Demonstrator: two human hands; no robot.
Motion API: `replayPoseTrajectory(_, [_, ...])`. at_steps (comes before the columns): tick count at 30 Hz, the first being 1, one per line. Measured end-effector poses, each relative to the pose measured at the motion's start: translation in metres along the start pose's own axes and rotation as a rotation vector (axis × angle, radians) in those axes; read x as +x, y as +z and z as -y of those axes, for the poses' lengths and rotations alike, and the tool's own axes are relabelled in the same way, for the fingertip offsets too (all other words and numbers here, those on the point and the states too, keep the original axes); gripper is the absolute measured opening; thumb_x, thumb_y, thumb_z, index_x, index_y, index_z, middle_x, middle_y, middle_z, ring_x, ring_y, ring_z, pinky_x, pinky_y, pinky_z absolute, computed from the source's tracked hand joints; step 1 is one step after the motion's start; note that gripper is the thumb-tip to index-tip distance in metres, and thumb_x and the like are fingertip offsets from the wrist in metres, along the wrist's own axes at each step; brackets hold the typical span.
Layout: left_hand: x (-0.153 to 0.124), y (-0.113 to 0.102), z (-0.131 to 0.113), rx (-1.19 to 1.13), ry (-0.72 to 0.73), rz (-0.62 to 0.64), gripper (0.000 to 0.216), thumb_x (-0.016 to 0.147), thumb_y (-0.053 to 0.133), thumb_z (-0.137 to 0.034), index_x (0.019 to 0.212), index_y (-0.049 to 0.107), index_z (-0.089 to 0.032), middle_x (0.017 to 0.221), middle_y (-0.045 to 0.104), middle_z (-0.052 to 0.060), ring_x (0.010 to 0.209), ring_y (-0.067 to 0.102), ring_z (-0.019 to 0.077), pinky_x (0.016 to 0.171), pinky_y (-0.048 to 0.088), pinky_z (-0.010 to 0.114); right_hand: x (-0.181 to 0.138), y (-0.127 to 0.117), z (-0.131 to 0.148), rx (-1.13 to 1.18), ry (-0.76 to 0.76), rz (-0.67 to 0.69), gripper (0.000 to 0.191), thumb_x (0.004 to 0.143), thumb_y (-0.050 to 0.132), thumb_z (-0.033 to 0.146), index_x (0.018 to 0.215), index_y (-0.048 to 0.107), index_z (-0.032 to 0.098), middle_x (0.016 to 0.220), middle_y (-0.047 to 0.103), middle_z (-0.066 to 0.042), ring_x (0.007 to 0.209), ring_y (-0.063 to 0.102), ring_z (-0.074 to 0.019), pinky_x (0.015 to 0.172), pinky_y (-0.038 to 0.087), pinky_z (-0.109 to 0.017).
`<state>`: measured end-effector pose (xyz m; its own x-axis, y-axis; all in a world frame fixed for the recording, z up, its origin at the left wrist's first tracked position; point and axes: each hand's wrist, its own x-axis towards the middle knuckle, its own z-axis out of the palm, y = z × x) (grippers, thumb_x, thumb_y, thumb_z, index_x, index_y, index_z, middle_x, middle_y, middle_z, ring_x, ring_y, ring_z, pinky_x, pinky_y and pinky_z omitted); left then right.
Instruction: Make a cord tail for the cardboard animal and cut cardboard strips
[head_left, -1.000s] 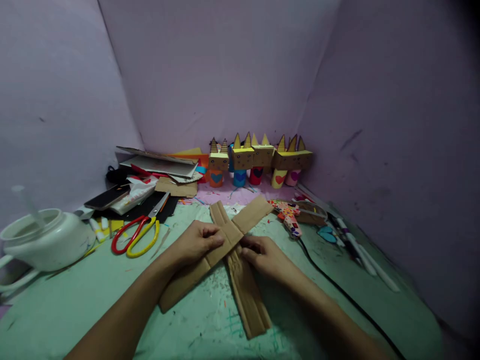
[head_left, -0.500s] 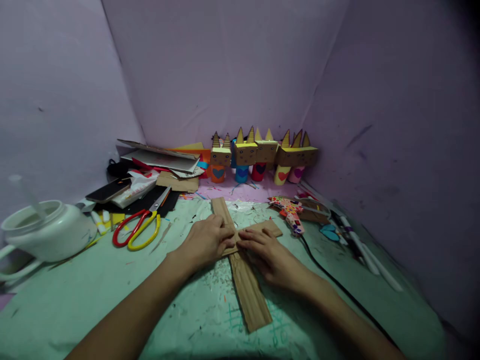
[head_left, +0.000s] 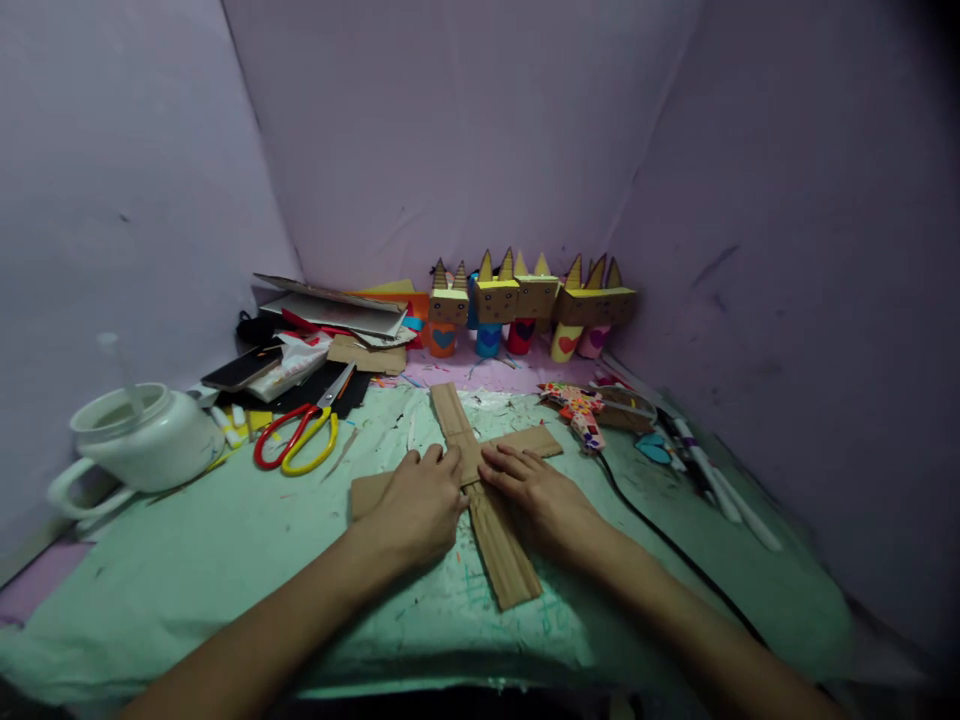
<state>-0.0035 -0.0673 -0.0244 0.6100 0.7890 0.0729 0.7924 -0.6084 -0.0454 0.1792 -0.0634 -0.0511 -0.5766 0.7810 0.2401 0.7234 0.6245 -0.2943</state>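
Note:
Two brown cardboard strips lie crossed on the green-covered table. The long strip (head_left: 506, 555) runs from the back toward me, and the crosswise strip (head_left: 529, 442) lies over it. My left hand (head_left: 424, 500) rests on the left half of the crosswise strip, fingers curled against it near the crossing; its fingertips are partly hidden. On the other side of the crossing, my right hand (head_left: 536, 495) lies with fingers extended flat on the crosswise strip, pressing down. Both hands are close together, with the middle of the cross between them.
Red-and-yellow scissors (head_left: 304, 435) and a white teapot-like pot (head_left: 150, 440) stand left. Cardboard and paper scraps (head_left: 367, 350) are piled behind. Several cardboard-headed figures (head_left: 495, 305) line the back. A patterned glue gun (head_left: 581, 410) with a black cord (head_left: 667, 535) and several pens (head_left: 705, 465) lie right.
My left hand has shifted back toward me and its grip has changed, showing the crosswise strip's left end. My right hand stays by the crossing. The whole view has shifted slightly.

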Motion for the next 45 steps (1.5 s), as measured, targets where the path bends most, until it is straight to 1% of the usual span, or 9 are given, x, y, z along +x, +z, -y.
replayPoseTrajectory(6, [-0.012, 0.021, -0.004, -0.08, -0.143, -0.181, 0.038, 0.087, 0.034, -0.023, 0.121, 0.047, -0.012, 0.126, 0.049, 0.011, 0.109, 0.041, 0.027, 0.091, 0.033, 0.045, 0.005, 0.001, -0.003, 0.127, 0.011, -0.171, 0.041, 0.067, 0.046, 0.001, 0.1, 0.065, 0.016, 0.111, 0.063, -0.011, 0.105, 0.055, -0.0227, 0.089, 0.044, -0.038])
replayPoseTrajectory(12, [-0.01, 0.027, -0.001, -0.112, -0.194, -0.233, 0.04, 0.079, 0.039, -0.009, 0.117, 0.049, -0.016, 0.11, 0.055, 0.011, 0.1, 0.047, 0.0244, 0.086, 0.037, 0.041, 0.003, 0.002, -0.015, 0.379, 0.304, -0.742, 0.021, 0.078, 0.045, 0.014, 0.086, 0.064, 0.019, 0.088, 0.066, -0.006, 0.086, 0.06, -0.0197, 0.081, 0.044, -0.037])
replayPoseTrajectory(18, [-0.009, 0.018, 0.002, -0.057, -0.275, -0.454, 0.044, 0.077, 0.038, -0.005, 0.12, 0.047, -0.015, 0.116, 0.05, 0.013, 0.109, 0.042, 0.0266, 0.093, 0.033, 0.043, -0.001, -0.007, -0.027, 0.817, 0.597, -1.101, 0.019, 0.071, 0.06, 0.029, 0.086, 0.054, 0.02, 0.087, 0.06, -0.004, 0.08, 0.057, -0.0174, 0.078, 0.046, -0.034])
replayPoseTrajectory(26, [0.015, -0.006, 0.014, -0.203, -0.184, -0.443, 0.035, 0.081, 0.038, -0.013, 0.115, 0.049, -0.016, 0.111, 0.051, 0.013, 0.101, 0.048, 0.0261, 0.085, 0.041, 0.041, 0.048, -0.012, 0.003, 1.486, 0.494, -0.421, 0.043, 0.06, 0.072, 0.038, 0.095, 0.057, 0.017, 0.088, 0.064, -0.006, 0.069, 0.062, -0.0174, 0.057, 0.052, -0.029])
replayPoseTrajectory(31, [0.028, -0.01, 0.034, -0.444, -0.081, -0.497, 0.043, 0.081, 0.043, -0.023, 0.124, 0.041, -0.014, 0.117, 0.051, 0.013, 0.108, 0.047, 0.0236, 0.09, 0.039, 0.037, 0.067, -0.005, 0.006, 1.548, 0.529, -0.57, 0.039, 0.051, 0.076, 0.031, 0.082, 0.06, 0.013, 0.074, 0.066, -0.004, 0.062, 0.062, -0.0182, 0.055, 0.051, -0.029])
replayPoseTrajectory(35, [0.026, -0.017, 0.062, -0.648, -0.374, -0.603, 0.039, 0.08, 0.047, -0.038, 0.112, 0.053, -0.015, 0.106, 0.059, 0.011, 0.095, 0.055, 0.0231, 0.084, 0.041, 0.036, 0.06, -0.007, -0.009, 1.527, 0.605, -0.715, 0.029, 0.052, 0.073, 0.028, 0.074, 0.058, 0.016, 0.065, 0.063, 0.0, 0.054, 0.059, -0.0135, 0.047, 0.049, -0.024])
replayPoseTrajectory(37, [0.023, -0.02, 0.069, -0.842, -0.46, -0.512, 0.037, 0.077, 0.049, -0.043, 0.099, 0.06, -0.016, 0.09, 0.064, 0.008, 0.079, 0.058, 0.0206, 0.071, 0.044, 0.031, 0.056, -0.009, -0.013, 1.508, 0.607, -0.721, 0.024, 0.054, 0.072, 0.026, 0.071, 0.059, 0.016, 0.064, 0.062, 0.001, 0.053, 0.058, -0.0117, 0.046, 0.048, -0.021])
replayPoseTrajectory(40, [0.021, -0.018, 0.064, -1.173, -0.398, -0.229, 0.035, 0.071, 0.056, -0.044, 0.084, 0.064, -0.013, 0.069, 0.062, 0.004, 0.057, 0.054, 0.0148, 0.052, 0.041, 0.024, 0.054, -0.008, -0.006, 1.489, 0.582, -0.625, 0.022, 0.055, 0.071, 0.024, 0.073, 0.064, 0.013, 0.063, 0.064, -0.002, 0.052, 0.057, -0.012, 0.044, 0.046, -0.021])
replayPoseTrajectory(45, [0.025, -0.006, 0.043, -1.577, -0.169, 0.099, 0.037, 0.063, 0.066, -0.042, 0.081, 0.066, -0.01, 0.072, 0.065, 0.005, 0.061, 0.057, 0.0148, 0.058, 0.042, 0.024, 0.055, -0.006, 0.013, 1.382, 0.455, -0.409, 0.02, 0.059, 0.07, 0.027, 0.071, 0.066, 0.013, 0.06, 0.064, -0.002, 0.051, 0.056, -0.0116, 0.045, 0.042, -0.02])
